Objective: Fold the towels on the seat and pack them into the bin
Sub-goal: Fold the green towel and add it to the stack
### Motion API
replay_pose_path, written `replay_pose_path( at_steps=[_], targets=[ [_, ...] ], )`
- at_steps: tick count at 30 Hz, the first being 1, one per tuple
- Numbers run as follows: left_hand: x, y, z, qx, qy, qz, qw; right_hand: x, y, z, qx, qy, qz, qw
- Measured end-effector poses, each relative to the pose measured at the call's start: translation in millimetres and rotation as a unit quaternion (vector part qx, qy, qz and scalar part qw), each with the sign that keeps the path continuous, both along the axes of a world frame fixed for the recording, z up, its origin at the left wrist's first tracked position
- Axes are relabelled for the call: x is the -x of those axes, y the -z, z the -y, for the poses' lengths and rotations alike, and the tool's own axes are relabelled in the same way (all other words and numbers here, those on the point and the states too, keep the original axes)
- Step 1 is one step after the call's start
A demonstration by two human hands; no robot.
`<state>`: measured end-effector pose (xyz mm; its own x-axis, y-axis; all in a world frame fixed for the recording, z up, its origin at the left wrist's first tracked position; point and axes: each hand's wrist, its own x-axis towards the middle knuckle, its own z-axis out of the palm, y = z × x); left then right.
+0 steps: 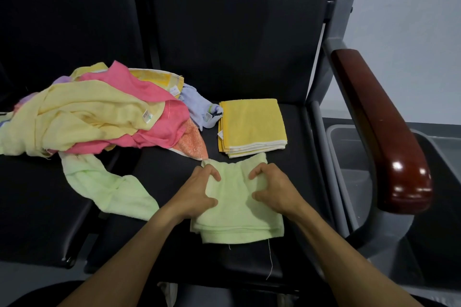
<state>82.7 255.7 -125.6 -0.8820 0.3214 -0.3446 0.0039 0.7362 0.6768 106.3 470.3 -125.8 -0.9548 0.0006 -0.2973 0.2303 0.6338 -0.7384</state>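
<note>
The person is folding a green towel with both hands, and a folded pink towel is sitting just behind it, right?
Not quite. The folded towel behind the green towel is yellow, not pink, as the head view shows. The left hand and right hand are both gripping the green one.

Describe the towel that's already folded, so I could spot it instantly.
Start at the black seat beside the wooden armrest. Toward its back lies the folded yellow towel. Unlike the crumpled pile on its left, it is a neat, flat square with white edging.
</note>
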Motion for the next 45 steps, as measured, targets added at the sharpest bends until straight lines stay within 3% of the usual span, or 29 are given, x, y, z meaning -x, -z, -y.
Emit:
replay_pose_path(
  at_steps=[5,16,23,26,28,31,33,38,45],
  targets=[
    [3,0,-1,0.003,-0.052,-0.033,0.998,-2,1,2,-0.017,-0.058,-0.001,0.998],
    [6,-11,-14,-0.077,-0.024,-0.171,0.982,5,-12,1,-0.004,0.09,-0.207,0.974],
    [84,-31,-45,-0.096,-0.037,-0.252,0.962,78,-40,-31,0.02,0.134,-0.271,0.953],
    [125,-25,-59,-0.069,-0.031,-0.217,0.973,121,-37,-47,-0.02,0.112,-0.232,0.966],
    [143,-9,-64,0.013,-0.028,-0.181,0.983,141,-25,-54,-0.128,0.098,-0.154,0.975],
    [154,6,-72,0.073,-0.046,-0.272,0.958,152,-10,-51,-0.26,0.078,-0.151,0.95],
    [161,7,-82,0.074,-0.03,-0.343,0.936,160,-1,-45,-0.274,0.03,-0.175,0.945],
    [178,35,-97,0.156,0.049,-0.266,0.95,168,29,-38,-0.269,-0.009,-0.132,0.954],
    [172,68,-100,0.15,0.02,-0.318,0.936,168,47,-37,-0.299,0.002,-0.146,0.943]
  ],
)
